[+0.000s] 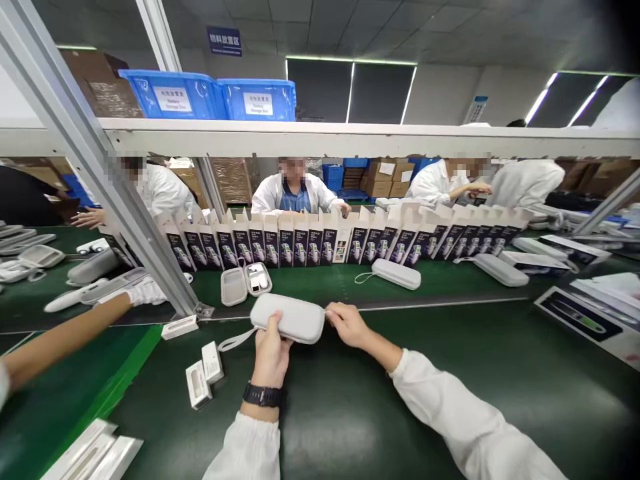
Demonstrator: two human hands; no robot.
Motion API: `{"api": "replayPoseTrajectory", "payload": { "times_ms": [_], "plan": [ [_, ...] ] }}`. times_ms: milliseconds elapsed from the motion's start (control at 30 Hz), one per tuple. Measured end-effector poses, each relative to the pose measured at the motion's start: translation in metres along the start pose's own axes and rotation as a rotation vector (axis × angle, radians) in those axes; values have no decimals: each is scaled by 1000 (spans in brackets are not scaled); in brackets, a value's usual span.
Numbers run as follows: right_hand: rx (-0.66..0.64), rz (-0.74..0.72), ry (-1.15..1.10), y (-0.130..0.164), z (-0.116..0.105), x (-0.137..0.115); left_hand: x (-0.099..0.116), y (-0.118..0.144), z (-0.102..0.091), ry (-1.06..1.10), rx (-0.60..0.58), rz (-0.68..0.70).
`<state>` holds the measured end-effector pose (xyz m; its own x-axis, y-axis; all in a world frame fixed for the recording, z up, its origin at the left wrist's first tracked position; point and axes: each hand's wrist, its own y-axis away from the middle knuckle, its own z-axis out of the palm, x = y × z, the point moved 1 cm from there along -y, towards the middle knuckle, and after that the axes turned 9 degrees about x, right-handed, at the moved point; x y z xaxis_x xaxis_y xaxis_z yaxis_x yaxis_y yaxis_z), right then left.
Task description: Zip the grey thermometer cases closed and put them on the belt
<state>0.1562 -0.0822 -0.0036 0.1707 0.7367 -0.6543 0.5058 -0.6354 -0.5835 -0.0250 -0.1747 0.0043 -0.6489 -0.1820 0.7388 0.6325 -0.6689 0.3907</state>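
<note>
Fingers of left hand [270, 352] wrapped around near-left end of grey zip case [289, 319], thumb on top; right hand [347, 323] pinching case's right end at zipper. Case held at frame centre, just above green table [350, 413]. Beyond: open case [245, 283]. Lower left: two small white boxes [205, 373].

A green work surface [350, 413] fills the near scene. Far above, a white shelf [350, 139] carries blue bins [210, 97] at left. Ceiling light strips [350, 61] glow beyond dark panels [350, 93].
</note>
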Motion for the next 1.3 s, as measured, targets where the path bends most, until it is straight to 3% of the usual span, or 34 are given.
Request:
{"api": "replayPoseTrajectory", "payload": {
  "times_ms": [167, 333, 400, 533, 600, 667, 700, 833, 867, 933, 1000, 1100, 1233, 1300],
  "plan": [
    [-368, 153, -350, -16, -28, 4, -7, 6, -8, -236, -328, -272],
    [-415, 239, -486, -27, -45, -1, -13, 27, -12, -393, -828, -391],
    [-482, 270, -553, -24, -41, -5, -15, 32, -13, -453, -985, -406],
    [-772, 413, -736, -1, -8, -13, -17, 40, -16, -654, -1289, -519],
    [-787, 537, -823, 11, 7, -15, -15, 40, -17, -745, -1372, -533],
    [-637, 646, -873, 17, 13, -15, -11, 37, -15, -754, -1328, -449],
    [-554, 696, -900, 18, 13, -15, -10, 34, -13, -715, -1245, -375],
    [-367, 773, -980, 14, 6, -5, -14, 16, -6, -574, -652, 85],
    [-350, 734, -917, 11, 6, -1, -17, 12, -5, -638, -527, 212],
    [-250, 669, -675, 1, 6, 14, -23, 5, -4, -862, -384, 422],
    [-55, 716, -372, -15, 4, 33, -28, 1, -5, -1049, -348, 514],
    [228, 853, -69, -47, -15, 65, -31, 1, -7, -1092, -364, 473],
    [400, 856, 143, -74, -53, 90, -32, 7, -8, -1134, -477, 464],
    [446, 768, 263, -77, -58, 91, -33, 9, -8, -1151, -520, 482]
  ]
}}
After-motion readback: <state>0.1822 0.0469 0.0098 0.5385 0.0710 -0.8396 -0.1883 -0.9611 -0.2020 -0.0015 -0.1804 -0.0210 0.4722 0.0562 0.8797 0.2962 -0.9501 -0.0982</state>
